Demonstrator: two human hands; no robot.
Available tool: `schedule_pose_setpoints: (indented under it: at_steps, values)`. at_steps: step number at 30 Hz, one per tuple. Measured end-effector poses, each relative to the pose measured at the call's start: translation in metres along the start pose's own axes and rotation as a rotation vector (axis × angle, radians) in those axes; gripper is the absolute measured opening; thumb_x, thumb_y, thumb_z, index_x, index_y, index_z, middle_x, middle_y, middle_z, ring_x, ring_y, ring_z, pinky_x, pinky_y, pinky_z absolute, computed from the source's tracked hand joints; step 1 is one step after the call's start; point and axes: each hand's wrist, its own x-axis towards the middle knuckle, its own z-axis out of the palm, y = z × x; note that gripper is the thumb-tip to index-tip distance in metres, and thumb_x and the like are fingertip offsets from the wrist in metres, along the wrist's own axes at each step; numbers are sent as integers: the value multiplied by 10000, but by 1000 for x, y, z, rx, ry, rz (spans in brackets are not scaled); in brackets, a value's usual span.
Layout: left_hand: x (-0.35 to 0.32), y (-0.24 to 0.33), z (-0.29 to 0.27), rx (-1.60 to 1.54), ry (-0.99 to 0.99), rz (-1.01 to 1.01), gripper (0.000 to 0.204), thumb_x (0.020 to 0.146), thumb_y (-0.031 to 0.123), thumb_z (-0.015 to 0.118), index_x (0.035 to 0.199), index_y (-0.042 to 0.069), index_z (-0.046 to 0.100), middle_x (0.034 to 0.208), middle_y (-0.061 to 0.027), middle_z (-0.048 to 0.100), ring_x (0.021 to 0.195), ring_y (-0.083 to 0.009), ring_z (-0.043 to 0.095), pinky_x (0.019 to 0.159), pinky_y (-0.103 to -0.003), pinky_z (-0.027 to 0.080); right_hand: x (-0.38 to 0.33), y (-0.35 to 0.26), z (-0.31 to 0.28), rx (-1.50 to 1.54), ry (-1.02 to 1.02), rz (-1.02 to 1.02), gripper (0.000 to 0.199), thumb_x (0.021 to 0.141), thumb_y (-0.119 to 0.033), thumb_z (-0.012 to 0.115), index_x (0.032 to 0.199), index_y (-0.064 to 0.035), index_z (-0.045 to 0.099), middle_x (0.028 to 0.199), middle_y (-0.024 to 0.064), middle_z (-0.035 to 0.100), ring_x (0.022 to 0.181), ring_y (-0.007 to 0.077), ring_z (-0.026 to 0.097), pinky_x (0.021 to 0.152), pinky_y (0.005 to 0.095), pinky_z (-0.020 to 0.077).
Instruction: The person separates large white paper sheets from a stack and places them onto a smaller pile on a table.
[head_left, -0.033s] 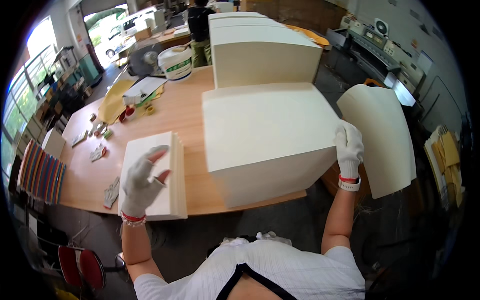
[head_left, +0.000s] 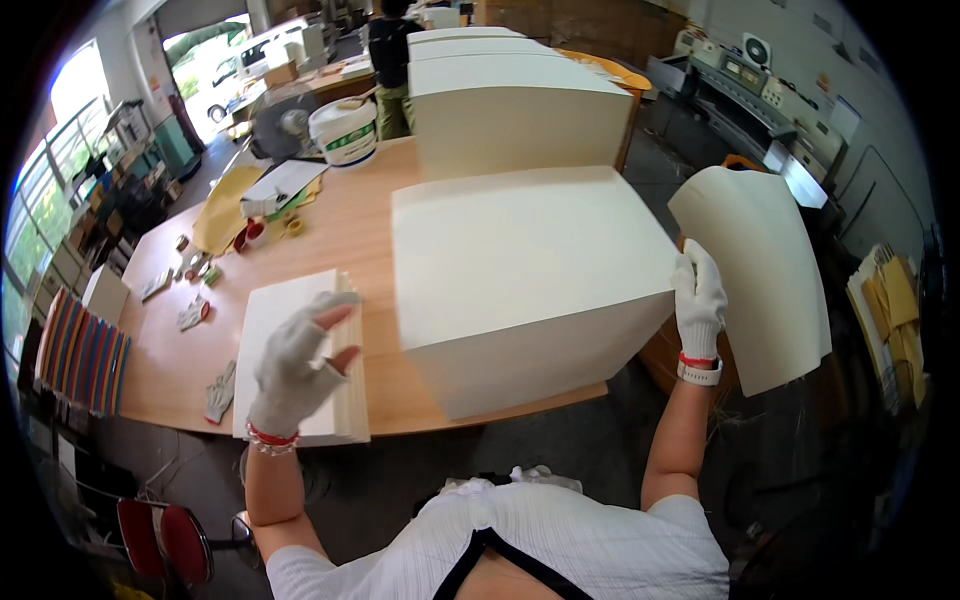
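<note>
A tall stack of large off-white paper sheets (head_left: pixel 530 250) stands near the table's front edge. At its right front corner is my right hand (head_left: pixel 700 295), in a white knit glove, fingers together and closed on the paper's edge; how many sheets they hold is hidden. My left hand (head_left: pixel 300 365) is gloved too, with bare thumb and forefinger tips. It hovers open, thumb and forefinger apart, over a lower stack of smaller white sheets (head_left: pixel 270 310), partly covering it. Nothing shows between its fingers.
Behind stands another tall paper stack (head_left: pixel 520 120); a large curved sheet (head_left: pixel 750 270) hangs at right. The wooden table (head_left: pixel 370 210) bears a white bucket (head_left: pixel 345 130), loose gloves (head_left: pixel 221 390), tape rolls and small items. Colourful layered stacks (head_left: pixel 82 350) and a red chair (head_left: pixel 185 540) are left. A person (head_left: pixel 392 60) stands beyond.
My left hand has moved slightly right over the smaller stack. My right hand stays at the large stack's corner. The whole view has shifted a little.
</note>
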Motion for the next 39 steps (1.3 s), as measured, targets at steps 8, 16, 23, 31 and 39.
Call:
schedule_pose_setpoints:
  at_steps: [8,16,23,31,39]
  values:
    - [157,122,106,-47,-423,356,320,787,137,745,1083,70,641,1101,-82,688,1016,-308,674,841,-405,556,29,20,-24,39,-215,-221,289,941,-291,658,819,-34,614,675,112,543,628,301,574,573,391,443]
    - [204,124,181,25,-525,273,129,789,102,637,895,41,594,942,-85,626,925,-310,624,764,-418,526,73,-12,-2,112,-189,-433,427,905,-306,724,651,-62,482,608,108,438,558,280,485,535,405,404]
    - [194,112,190,-364,-523,69,118,807,27,665,853,34,557,1017,-77,657,927,-236,601,778,-350,511,65,-3,16,-36,68,-634,110,835,-59,658,931,-8,641,621,64,458,559,235,505,521,353,424]
    - [197,111,176,-461,-571,18,234,817,19,755,880,40,530,1176,-118,667,1000,-247,613,874,-342,506,51,-4,16,258,66,-306,172,848,-27,629,1016,3,651,635,74,493,569,242,531,534,352,423]
    - [193,111,180,-496,-483,-27,305,786,56,811,970,33,569,1177,-129,661,1029,-235,627,889,-359,518,48,-5,11,343,-39,-82,119,856,-22,618,973,-17,638,630,71,467,559,245,490,531,350,401]
